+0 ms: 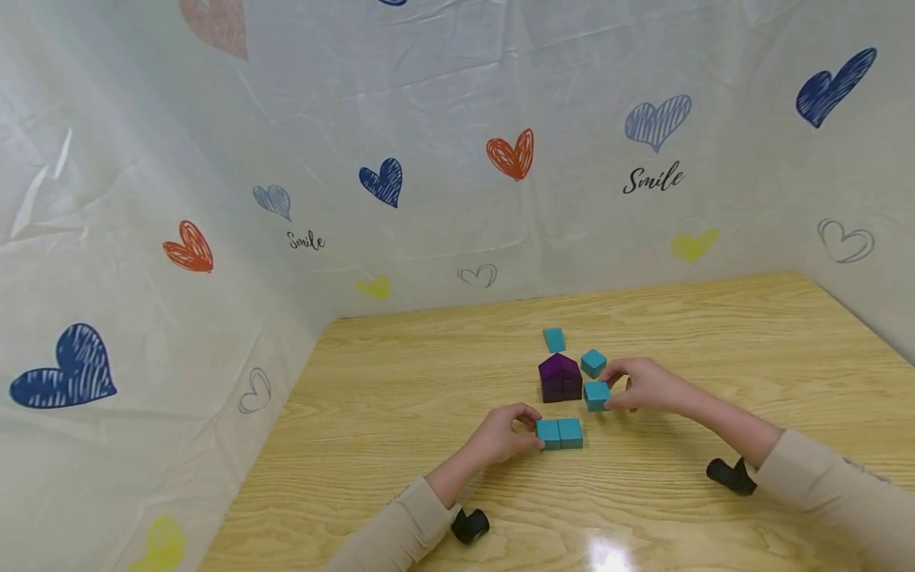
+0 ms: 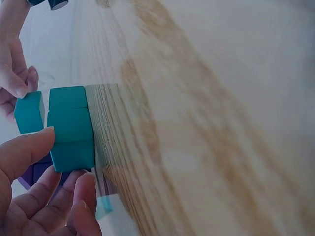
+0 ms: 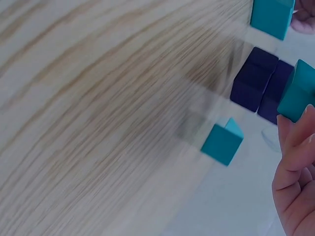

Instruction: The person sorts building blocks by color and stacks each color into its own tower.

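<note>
Two blue cubes (image 1: 560, 434) sit side by side on the table, their near faces level. My left hand (image 1: 503, 435) pinches the left cube (image 2: 72, 156) between thumb and fingers. To the right and a little farther back, my right hand (image 1: 646, 387) holds another blue cube (image 1: 596, 396) by its right side, with fingertips (image 3: 306, 117) at its edge. That cube is close beside a purple house-shaped group of blocks (image 1: 560, 378). Just behind the held cube lies a further blue block (image 1: 593, 363), turned at an angle.
A flat-looking blue block (image 1: 554, 340) lies behind the purple group. The wood-grained table (image 1: 400, 373) reaches back to a white sheet (image 1: 429, 238) printed with hearts. Black wrist devices (image 1: 731, 476) hang below both sleeves.
</note>
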Tool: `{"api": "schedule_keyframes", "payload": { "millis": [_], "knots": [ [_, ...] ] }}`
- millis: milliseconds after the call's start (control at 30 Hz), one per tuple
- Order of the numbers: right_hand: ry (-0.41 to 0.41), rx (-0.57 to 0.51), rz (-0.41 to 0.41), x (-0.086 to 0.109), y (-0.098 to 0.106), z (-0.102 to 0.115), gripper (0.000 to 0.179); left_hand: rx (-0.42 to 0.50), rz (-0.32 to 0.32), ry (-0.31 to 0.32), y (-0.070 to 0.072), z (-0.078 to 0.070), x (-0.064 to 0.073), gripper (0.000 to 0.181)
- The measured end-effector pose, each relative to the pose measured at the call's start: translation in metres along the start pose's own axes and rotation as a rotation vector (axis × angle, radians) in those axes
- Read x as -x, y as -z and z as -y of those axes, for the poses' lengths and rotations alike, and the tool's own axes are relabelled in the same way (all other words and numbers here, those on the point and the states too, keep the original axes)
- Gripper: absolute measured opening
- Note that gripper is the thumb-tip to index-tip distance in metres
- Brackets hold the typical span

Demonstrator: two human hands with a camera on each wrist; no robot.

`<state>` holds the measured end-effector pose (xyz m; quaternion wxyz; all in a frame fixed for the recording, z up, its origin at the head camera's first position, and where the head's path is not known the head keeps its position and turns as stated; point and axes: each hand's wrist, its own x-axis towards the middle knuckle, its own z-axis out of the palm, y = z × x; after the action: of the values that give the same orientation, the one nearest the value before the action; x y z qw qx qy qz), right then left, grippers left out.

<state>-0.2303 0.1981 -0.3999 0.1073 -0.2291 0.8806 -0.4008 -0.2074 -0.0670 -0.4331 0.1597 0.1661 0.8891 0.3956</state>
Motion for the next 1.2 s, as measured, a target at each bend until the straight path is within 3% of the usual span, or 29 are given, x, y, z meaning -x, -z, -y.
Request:
{"api": "schedule_keyframes", "payload": {
  "millis": [500, 733, 1200],
  "knots": [
    [0.117, 0.068, -0.011, -0.006, -0.029, 0.04, 0.032, -0.006, 0.008, 0.018, -0.002, 0.006, -0.001, 0.03],
    [0.135, 0.065, -0.015, -0.011, -0.045, 0.039, 0.027, -0.025, 0.004, 0.001, -0.001, 0.003, -0.001, 0.031],
    [0.095, 0.103, -0.007, -0.017, -0.06, 0.043, 0.03, -0.034, 0.005, -0.011, 0.0, 0.001, 0.0, 0.027]
  ]
}}
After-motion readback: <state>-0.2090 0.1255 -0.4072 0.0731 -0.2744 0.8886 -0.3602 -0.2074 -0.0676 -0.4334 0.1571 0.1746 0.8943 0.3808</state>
